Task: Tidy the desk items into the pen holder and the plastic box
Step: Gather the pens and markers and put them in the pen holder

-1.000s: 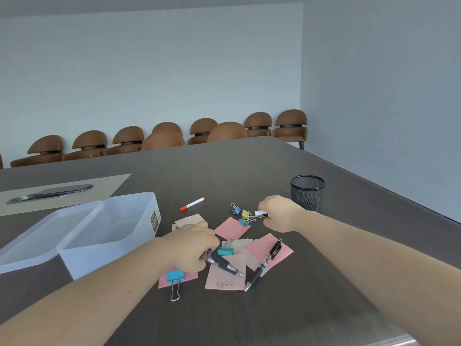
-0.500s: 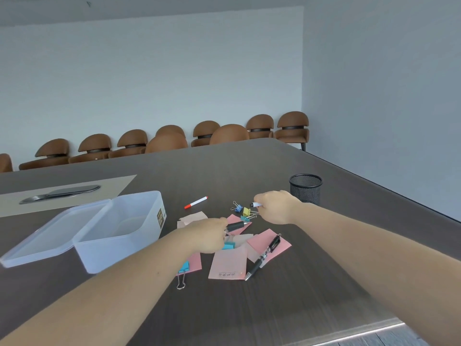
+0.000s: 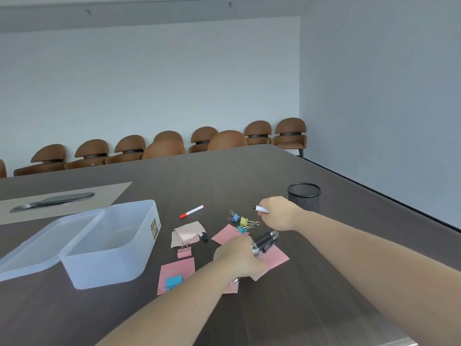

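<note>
Early stage by the look of it: both containers show nothing inside, and nearly everything still lies loose on the table (image 3: 324, 283).

Nearest, the left hand (image 3: 239, 258) is curled round a black pen (image 3: 264, 242), maybe two (blurred), lifted over the pink notes (image 3: 273, 255). At 9 o'clock from that hand, a blue binder clip (image 3: 173, 281) sits on another pink note (image 3: 177, 270). At 11 o'clock, a pink clip (image 3: 184, 251), a beige paper (image 3: 185, 233) and a small black-tipped marker (image 3: 203, 237) poking out from under it.

The plastic box (image 3: 109, 245) is further round at 9 o'clock, open, its lid (image 3: 42, 243) beside it.

Farther out, the right hand (image 3: 277, 213) pinches a white marker (image 3: 260, 209). Coloured small clips (image 3: 243, 221) lie just at 8 o'clock of it. A red-capped marker (image 3: 192, 211) lies alone toward 11 o'clock from the clips. The mesh pen holder (image 3: 304, 197) stands just beyond the right hand at 1 o'clock.

Left to do: pens and markers into the holder, clips and notes into the box, probably.

Versus a second ago: the left hand has raised its pen off the papers, and the second black pen is gone from the pink note. The right hand has lifted the white marker clear of the clips, closer to the holder. Camera tilted up.
</note>
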`<state>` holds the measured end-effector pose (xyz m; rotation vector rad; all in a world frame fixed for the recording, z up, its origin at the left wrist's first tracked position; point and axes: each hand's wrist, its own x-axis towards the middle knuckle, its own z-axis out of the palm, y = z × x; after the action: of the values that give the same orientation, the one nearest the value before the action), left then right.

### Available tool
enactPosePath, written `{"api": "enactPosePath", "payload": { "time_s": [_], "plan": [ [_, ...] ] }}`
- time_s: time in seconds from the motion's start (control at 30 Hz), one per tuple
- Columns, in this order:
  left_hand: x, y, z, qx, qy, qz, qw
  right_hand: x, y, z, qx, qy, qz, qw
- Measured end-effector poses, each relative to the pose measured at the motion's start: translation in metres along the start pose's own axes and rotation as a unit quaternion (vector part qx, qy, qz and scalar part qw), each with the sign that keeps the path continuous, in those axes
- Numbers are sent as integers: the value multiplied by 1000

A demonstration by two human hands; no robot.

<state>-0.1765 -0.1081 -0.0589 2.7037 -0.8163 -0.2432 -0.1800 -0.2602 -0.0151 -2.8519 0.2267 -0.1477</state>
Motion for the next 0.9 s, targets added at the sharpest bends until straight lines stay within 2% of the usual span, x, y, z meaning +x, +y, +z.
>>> {"api": "enactPosePath", "payload": {
  "time_s": [0.13, 0.23, 0.3, 0.43, 0.57, 0.63, 0.73, 0.9],
  "plan": [
    [7, -11, -24, -79, 49, -24, 995, 11, -2, -5, 42, 10, 0, 999],
    [12, -24, -42, -171, 89, -69, 979, 17, -6, -4, 63, 8, -1, 998],
    [15, -37, -52, -261, 118, -95, 953, 20, -11, 0, 43, -10, -4, 999],
    [17, -59, -63, -450, 141, -125, 873, 29, -29, 18, 9, -49, -9, 999],
    [14, -79, -64, -531, 153, -162, 818, 44, -48, 35, 43, -61, -3, 997],
    [16, -90, -65, -521, 182, -176, 815, 53, -58, 41, 54, -64, 1, 996],
    [24, -108, -64, -477, 211, -199, 830, 65, -78, 50, 57, -74, -6, 996],
    [34, -123, -56, -413, 187, -215, 865, 83, -108, 66, 20, -88, -34, 995]
  ]
}}
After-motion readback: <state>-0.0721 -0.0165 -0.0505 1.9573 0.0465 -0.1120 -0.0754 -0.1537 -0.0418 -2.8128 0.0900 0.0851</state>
